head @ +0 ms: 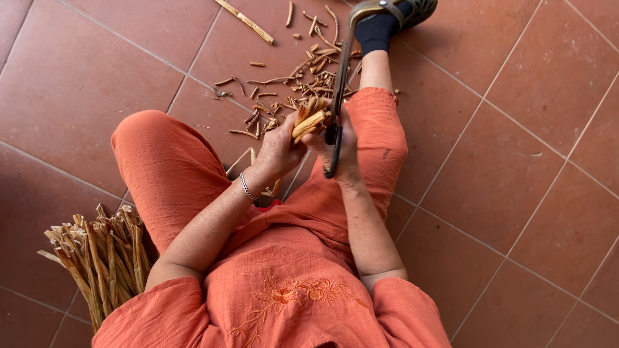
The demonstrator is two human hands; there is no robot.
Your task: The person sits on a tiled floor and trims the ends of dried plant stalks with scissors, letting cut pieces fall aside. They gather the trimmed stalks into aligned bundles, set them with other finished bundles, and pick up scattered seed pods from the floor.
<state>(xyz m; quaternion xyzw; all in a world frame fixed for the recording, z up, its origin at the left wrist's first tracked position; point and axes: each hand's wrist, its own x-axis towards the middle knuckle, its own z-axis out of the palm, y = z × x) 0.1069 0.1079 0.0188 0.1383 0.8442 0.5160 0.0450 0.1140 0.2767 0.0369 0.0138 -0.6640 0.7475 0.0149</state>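
Terracotta floor tiles (509, 167) carry scattered shavings (290, 84); left hand (278, 149) grips cane strips (309, 121), right hand (345, 151) clasps a long blade (340, 84).

Illumination: bright, even, diffuse daylight. Shadows soft; faint shade falls toward 3 o'clock on the tiled floor (509, 167). No glare. Focus sharp throughout; slight wide-angle stretching at frame edges.

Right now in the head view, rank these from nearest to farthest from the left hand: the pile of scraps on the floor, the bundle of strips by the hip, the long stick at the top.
1. Pile of scraps: just beyond the left hand, on the floor tiles.
2. Long stick: top of view, past the scraps.
3. Bundle of strips: lower left, beside the hip.
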